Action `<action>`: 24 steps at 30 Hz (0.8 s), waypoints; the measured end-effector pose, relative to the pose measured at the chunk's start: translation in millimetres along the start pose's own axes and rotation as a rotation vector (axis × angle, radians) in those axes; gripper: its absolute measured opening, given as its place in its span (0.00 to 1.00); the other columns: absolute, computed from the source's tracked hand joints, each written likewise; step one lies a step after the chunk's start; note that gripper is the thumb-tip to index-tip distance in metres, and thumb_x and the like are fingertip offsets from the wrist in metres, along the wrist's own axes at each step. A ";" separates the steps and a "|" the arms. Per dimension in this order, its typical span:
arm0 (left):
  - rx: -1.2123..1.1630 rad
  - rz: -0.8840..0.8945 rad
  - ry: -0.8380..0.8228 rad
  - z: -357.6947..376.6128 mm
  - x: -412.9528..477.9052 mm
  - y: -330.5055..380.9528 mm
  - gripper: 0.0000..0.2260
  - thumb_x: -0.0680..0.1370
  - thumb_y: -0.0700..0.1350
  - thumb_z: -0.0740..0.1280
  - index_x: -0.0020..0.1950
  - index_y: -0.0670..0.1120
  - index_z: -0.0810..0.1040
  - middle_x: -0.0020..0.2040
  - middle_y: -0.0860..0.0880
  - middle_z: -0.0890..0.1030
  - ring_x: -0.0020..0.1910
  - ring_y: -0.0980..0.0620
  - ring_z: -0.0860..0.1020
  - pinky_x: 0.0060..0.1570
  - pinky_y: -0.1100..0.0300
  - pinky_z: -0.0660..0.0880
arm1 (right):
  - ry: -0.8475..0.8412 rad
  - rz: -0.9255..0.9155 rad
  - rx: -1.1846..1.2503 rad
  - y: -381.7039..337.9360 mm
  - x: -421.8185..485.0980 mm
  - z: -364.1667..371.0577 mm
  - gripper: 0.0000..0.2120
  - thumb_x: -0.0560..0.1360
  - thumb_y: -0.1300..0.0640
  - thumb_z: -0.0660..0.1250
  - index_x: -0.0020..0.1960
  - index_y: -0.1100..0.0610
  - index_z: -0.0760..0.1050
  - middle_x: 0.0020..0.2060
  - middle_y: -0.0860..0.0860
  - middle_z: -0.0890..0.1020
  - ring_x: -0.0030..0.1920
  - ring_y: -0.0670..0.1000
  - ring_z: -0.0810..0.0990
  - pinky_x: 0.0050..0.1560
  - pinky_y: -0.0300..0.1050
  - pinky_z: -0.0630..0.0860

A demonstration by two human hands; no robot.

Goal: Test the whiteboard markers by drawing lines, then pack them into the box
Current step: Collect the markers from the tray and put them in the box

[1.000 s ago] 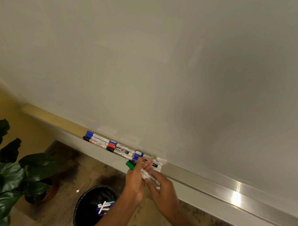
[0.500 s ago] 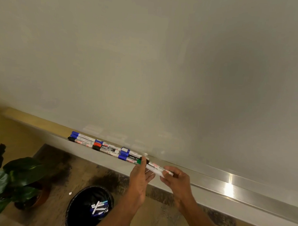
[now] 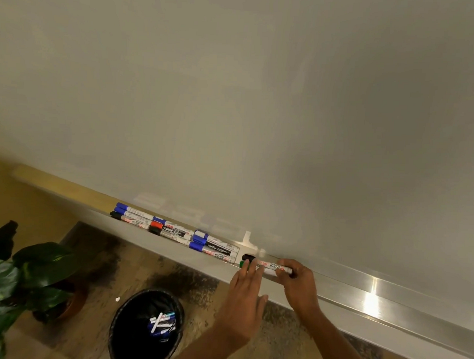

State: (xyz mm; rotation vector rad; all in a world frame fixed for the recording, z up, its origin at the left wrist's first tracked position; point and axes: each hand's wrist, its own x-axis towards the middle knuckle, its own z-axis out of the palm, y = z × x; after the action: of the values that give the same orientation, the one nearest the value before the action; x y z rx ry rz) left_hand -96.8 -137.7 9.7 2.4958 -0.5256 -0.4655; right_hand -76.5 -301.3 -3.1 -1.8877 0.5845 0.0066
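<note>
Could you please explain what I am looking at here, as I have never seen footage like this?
There is no machine: a person wears a head camera that looks down at their own hands. Ahead is a whiteboard with a metal tray, where a row of markers lies. The right hand grips two more markers by their ends on the tray; the left hand touches them with straight fingers. Below stand a bin with markers inside and a plant.
</note>
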 end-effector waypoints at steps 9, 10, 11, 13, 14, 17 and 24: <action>0.318 0.049 -0.165 17.2 26.2 -18.5 0.36 0.86 0.51 0.53 0.79 0.47 0.27 0.79 0.46 0.26 0.78 0.46 0.27 0.80 0.46 0.37 | -0.017 -0.072 -0.163 11.3 4.5 18.5 0.10 0.76 0.65 0.68 0.55 0.56 0.82 0.50 0.49 0.84 0.50 0.48 0.81 0.48 0.29 0.73; 0.326 0.043 -0.172 19.2 27.6 -20.3 0.36 0.86 0.51 0.54 0.79 0.47 0.27 0.79 0.46 0.26 0.79 0.46 0.27 0.80 0.46 0.38 | -0.014 -0.093 -0.184 12.3 3.8 19.5 0.10 0.76 0.63 0.68 0.55 0.55 0.82 0.50 0.49 0.84 0.51 0.49 0.81 0.50 0.34 0.75; 0.330 0.037 -0.176 20.5 29.0 -21.1 0.36 0.86 0.51 0.54 0.79 0.47 0.28 0.79 0.46 0.26 0.79 0.45 0.28 0.80 0.46 0.39 | -0.006 -0.119 -0.217 13.6 3.0 20.1 0.10 0.76 0.62 0.68 0.56 0.54 0.81 0.51 0.49 0.84 0.51 0.49 0.81 0.52 0.39 0.77; 0.328 0.022 -0.188 20.6 30.2 -19.6 0.36 0.86 0.52 0.55 0.78 0.46 0.28 0.79 0.45 0.27 0.79 0.45 0.28 0.81 0.47 0.38 | 0.021 -0.160 -0.281 16.6 1.6 19.7 0.10 0.76 0.60 0.68 0.57 0.54 0.81 0.51 0.48 0.83 0.51 0.49 0.80 0.53 0.44 0.77; 0.322 0.014 -0.194 20.2 30.2 -18.4 0.36 0.86 0.52 0.55 0.78 0.46 0.28 0.79 0.45 0.27 0.79 0.45 0.29 0.80 0.47 0.37 | 0.034 -0.171 -0.319 18.4 1.5 19.2 0.11 0.76 0.60 0.68 0.58 0.54 0.80 0.52 0.48 0.83 0.52 0.50 0.79 0.54 0.44 0.77; 0.327 0.006 -0.202 20.4 31.5 -17.9 0.35 0.87 0.52 0.55 0.76 0.45 0.28 0.80 0.45 0.28 0.80 0.44 0.30 0.81 0.48 0.37 | 0.040 -0.178 -0.403 23.4 1.7 17.5 0.11 0.77 0.59 0.66 0.59 0.53 0.79 0.55 0.49 0.81 0.55 0.50 0.77 0.57 0.46 0.76; 0.327 -0.024 -0.213 22.7 30.7 -16.3 0.35 0.86 0.49 0.54 0.75 0.44 0.27 0.80 0.45 0.28 0.79 0.44 0.30 0.81 0.46 0.40 | 0.084 -0.180 -0.437 30.2 -4.6 17.1 0.12 0.78 0.60 0.66 0.60 0.53 0.77 0.58 0.49 0.79 0.57 0.49 0.76 0.59 0.44 0.75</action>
State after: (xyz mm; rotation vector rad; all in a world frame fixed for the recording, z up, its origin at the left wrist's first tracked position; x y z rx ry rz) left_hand -75.6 -148.9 -24.2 2.7815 -0.7040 -0.7104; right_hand -87.9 -292.7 -35.1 -2.3702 0.4945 -0.0674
